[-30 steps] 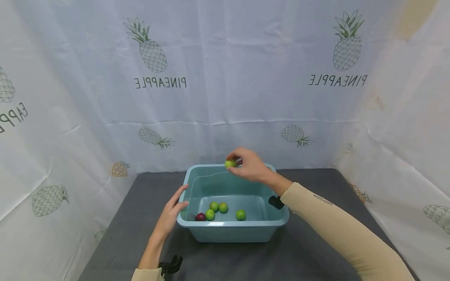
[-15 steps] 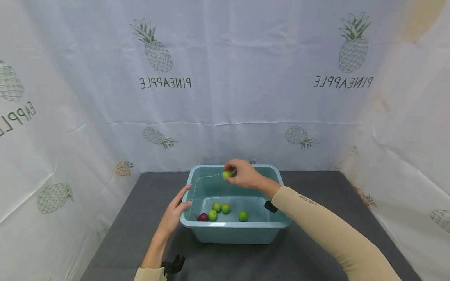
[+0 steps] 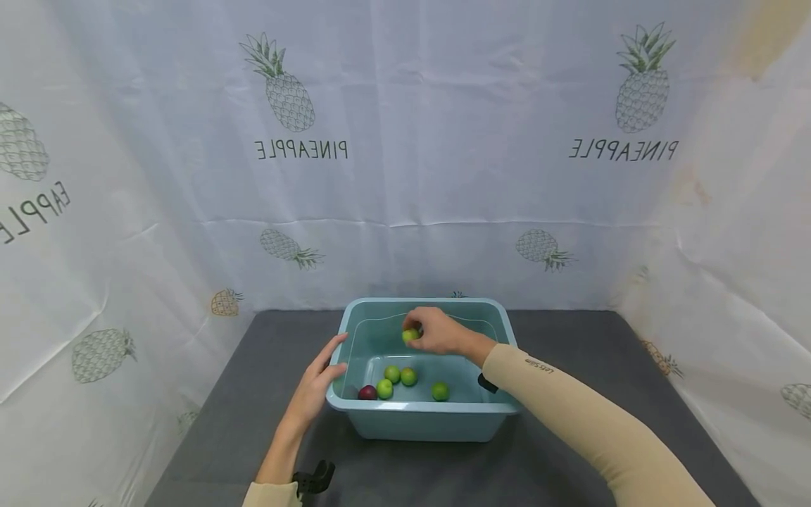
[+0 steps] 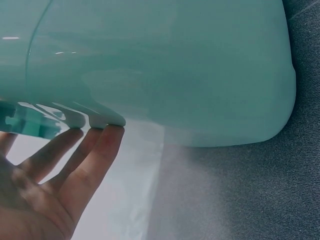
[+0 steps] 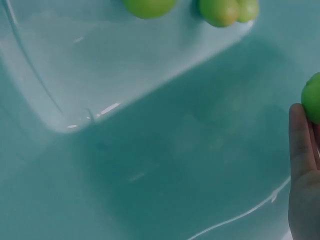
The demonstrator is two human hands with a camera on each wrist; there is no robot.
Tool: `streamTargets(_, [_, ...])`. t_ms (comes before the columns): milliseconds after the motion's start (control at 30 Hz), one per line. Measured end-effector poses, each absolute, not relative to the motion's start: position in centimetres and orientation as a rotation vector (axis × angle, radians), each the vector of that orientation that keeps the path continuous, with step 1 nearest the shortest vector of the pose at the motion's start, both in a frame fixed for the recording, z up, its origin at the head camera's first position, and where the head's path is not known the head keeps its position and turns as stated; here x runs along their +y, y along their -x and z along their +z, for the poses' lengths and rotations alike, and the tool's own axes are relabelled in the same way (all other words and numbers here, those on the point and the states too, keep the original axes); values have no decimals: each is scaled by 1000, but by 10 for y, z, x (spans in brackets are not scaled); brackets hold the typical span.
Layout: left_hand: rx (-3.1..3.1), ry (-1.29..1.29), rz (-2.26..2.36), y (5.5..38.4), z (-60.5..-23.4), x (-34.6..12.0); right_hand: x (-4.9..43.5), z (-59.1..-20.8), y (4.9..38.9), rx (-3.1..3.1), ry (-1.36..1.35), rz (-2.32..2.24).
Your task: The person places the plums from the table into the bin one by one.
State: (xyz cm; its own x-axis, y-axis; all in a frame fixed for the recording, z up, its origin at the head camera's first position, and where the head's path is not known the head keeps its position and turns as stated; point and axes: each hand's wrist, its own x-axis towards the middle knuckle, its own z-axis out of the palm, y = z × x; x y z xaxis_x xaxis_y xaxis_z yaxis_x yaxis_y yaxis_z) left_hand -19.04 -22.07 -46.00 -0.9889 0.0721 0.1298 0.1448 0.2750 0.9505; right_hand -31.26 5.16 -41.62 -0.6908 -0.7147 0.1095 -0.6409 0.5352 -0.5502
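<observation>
My right hand point(image 3: 438, 332) pinches a small round green fruit point(image 3: 410, 336) inside the blue-green plastic basin point(image 3: 421, 422), above its floor. At the right edge of the right wrist view, fingers point(image 5: 301, 135) touch that green fruit. Below the hand, several similar green fruits point(image 3: 408, 377) lie on the basin floor, some with a yellowish-red patch in the right wrist view. One dark red round fruit point(image 3: 367, 393) rests at the basin's near left corner. My left hand point(image 3: 309, 391) touches the basin's left side, its fingers point(image 4: 102, 155) fairly straight against the outer wall.
The basin stands on a dark grey tabletop point(image 3: 241, 408). White sheets printed with pineapples point(image 3: 405, 176) hang behind and on both sides. A black wrist strap point(image 3: 315, 479) is on the left wrist, another dark mount point(image 3: 486, 384) on the right.
My right hand has come down with the green fruit from above the basin's far rim to inside the basin. The left hand has stayed at the left side. The view has shifted slightly.
</observation>
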Motion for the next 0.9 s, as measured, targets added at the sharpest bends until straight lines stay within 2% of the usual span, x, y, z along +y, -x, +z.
streamTargets(367, [-2450,211,-1847,189,-463,-219,50,-416,309,2596,1131,-764])
streamTargets(900, [-2492,197,-1829,190,-456,-220,82,-363,292,2657,1192,-919])
